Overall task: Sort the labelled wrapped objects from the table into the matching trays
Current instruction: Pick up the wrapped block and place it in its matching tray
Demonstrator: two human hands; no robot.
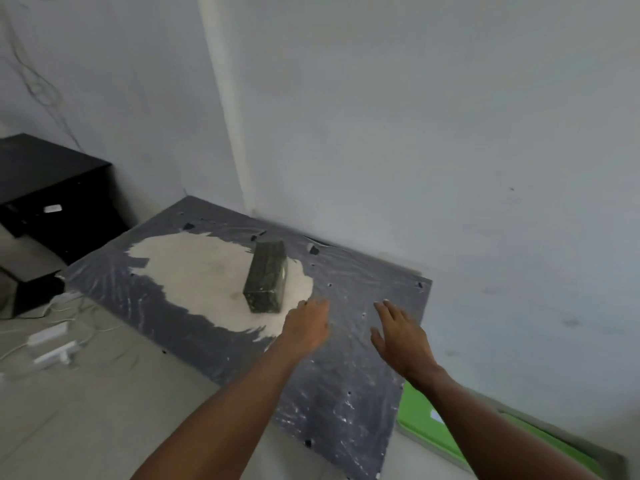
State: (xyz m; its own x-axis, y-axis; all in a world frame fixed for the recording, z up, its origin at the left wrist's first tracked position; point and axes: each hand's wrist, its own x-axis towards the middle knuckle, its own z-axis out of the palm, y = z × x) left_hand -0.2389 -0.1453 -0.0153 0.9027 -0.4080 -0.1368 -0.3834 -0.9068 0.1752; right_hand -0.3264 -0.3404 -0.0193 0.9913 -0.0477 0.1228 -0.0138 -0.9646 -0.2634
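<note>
One dark wrapped block (pixel 267 276) lies on the table (pixel 346 382), on the worn white patch near the table's middle. My left hand (pixel 308 323) hovers just right of the block's near end, fingers loosely together, holding nothing. My right hand (pixel 398 334) is further right over the dark plastic-covered surface, palm down with fingers spread, also holding nothing. No label is readable on the block. A green tray (pixel 420 415) shows partly past the table's right edge, low down by the wall.
The wall (pixel 415 133) runs along the table's far and right sides. A black cabinet (pixel 45 188) stands at the left. White power strips and cables (pixel 52 344) lie on the tiled floor left of the table.
</note>
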